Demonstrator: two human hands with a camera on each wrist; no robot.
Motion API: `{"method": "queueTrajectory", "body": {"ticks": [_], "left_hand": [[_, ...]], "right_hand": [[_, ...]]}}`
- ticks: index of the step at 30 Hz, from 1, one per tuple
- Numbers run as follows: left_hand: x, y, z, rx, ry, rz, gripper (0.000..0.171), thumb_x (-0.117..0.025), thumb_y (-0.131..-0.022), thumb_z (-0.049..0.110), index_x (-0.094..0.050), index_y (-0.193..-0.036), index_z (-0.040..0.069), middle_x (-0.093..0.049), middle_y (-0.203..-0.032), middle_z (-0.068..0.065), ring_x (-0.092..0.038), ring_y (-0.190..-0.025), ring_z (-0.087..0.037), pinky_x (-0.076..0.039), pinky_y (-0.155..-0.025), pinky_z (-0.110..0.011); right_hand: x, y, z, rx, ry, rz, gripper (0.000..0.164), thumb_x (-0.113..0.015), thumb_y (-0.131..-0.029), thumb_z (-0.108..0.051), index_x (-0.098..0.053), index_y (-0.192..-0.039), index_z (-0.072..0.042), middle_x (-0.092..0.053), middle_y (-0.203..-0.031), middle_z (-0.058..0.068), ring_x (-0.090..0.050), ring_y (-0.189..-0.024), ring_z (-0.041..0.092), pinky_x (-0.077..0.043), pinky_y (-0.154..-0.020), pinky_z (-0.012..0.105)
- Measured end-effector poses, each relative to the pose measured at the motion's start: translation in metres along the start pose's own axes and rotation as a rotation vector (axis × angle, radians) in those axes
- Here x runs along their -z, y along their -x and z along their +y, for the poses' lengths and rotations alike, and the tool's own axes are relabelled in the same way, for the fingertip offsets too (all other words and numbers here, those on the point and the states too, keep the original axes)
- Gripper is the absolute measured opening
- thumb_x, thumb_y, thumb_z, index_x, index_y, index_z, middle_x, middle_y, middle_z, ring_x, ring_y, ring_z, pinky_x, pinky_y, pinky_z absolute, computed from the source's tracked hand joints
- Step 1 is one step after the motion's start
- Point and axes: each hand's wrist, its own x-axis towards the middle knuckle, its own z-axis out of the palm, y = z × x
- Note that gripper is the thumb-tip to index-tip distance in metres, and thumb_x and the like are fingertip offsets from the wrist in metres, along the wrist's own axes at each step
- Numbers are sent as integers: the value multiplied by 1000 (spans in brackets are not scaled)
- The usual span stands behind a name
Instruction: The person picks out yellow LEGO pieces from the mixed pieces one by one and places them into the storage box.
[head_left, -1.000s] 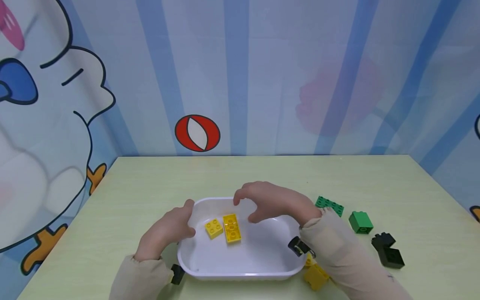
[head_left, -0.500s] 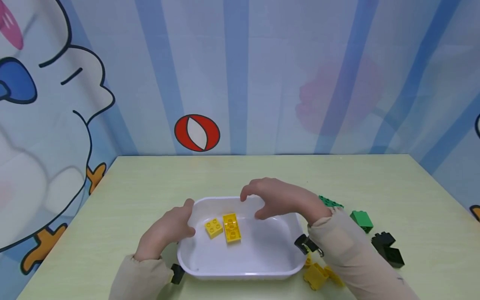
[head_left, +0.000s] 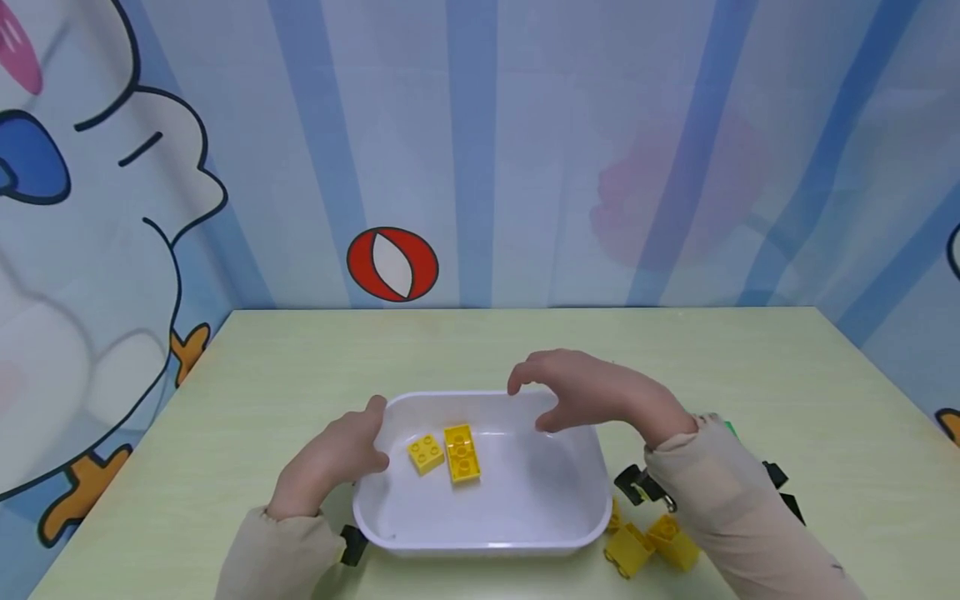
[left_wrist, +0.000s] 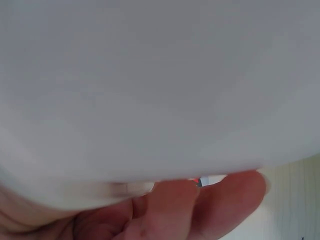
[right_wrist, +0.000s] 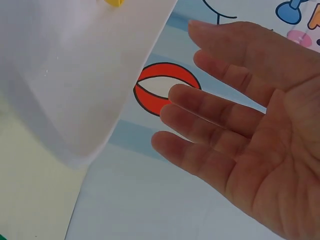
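Note:
A white plastic tray (head_left: 517,500) stands on the table, holding a small square yellow toy brick (head_left: 426,454) and a longer yellow toy brick (head_left: 462,453) side by side. My left hand (head_left: 333,450) grips the tray's left end, thumb over the rim and fingers along the outside. In the left wrist view the tray's wall (left_wrist: 160,90) fills most of the picture, with fingers (left_wrist: 172,207) beneath it. Over the tray's back right corner hovers my right hand (head_left: 592,387). Its palm and spread fingers (right_wrist: 210,110) show in the right wrist view, holding nothing.
Several yellow bricks (head_left: 628,550) lie on the table (head_left: 315,350) by the tray's front right corner. Black bricks (head_left: 792,507) and a bit of green (head_left: 731,429) peek out behind the right sleeve (head_left: 742,492). A printed blue-striped cloth (head_left: 525,167) rises behind the table.
My right hand has moved right, from above the tray's middle to its back right corner. Its sleeve now covers most of the green and black bricks. The left hand has stayed in place.

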Motion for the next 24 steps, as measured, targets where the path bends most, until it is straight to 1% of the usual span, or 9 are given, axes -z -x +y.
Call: {"method": "queueTrajectory", "body": {"ticks": [3,7,12,18,21,24], "left_hand": [[0,0,0,-1,-3,-3,70,-64,-75,5,-23,-132,-4,-52,-115,-21,-51,-85,-25,-51,-76,-40],[0,-1,-1,-5,-12,-5,70,-63,-76,6,-23,-132,-4,-52,-115,-21,-50,-85,-25,-50,-78,-40],[0,-1,-1,-6,-19,-5,71,-63,-76,6,-22,-133,-4,-52,-116,-22,-50,-85,-25,-49,-78,-41],[-1,-2,-2,-8,-14,-7,72,-63,-76,6,-21,-134,-4,-51,-118,-22,-50,-86,-26,-49,-78,-41],[-1,-3,-2,-4,-6,-9,72,-63,-76,7,-21,-134,-4,-50,-120,-22,-49,-87,-26,-49,-80,-41],[-2,-3,-2,-2,-2,-9,72,-63,-76,7,-21,-134,-4,-50,-119,-22,-49,-88,-26,-49,-80,-42]], "right_hand": [[1,5,3,-27,-2,-2,37,-68,-73,-14,-57,-108,-15,-56,-113,2,-49,-100,19,-44,-85,38],[4,14,6,-42,0,7,37,-68,-73,-15,-57,-108,-15,-55,-114,2,-49,-102,19,-44,-85,38],[5,27,12,-51,-9,27,38,-68,-74,-14,-56,-110,-13,-55,-115,4,-50,-103,22,-45,-85,41],[3,44,22,-77,-27,58,40,-68,-74,-16,-55,-112,-13,-55,-115,4,-50,-105,25,-44,-86,44],[1,52,25,-91,-32,70,39,-68,-74,-17,-55,-111,-12,-56,-114,4,-50,-103,25,-45,-84,44],[0,60,28,-111,-36,81,36,-68,-74,-18,-55,-107,-13,-56,-109,2,-51,-97,22,-47,-80,41]]}}
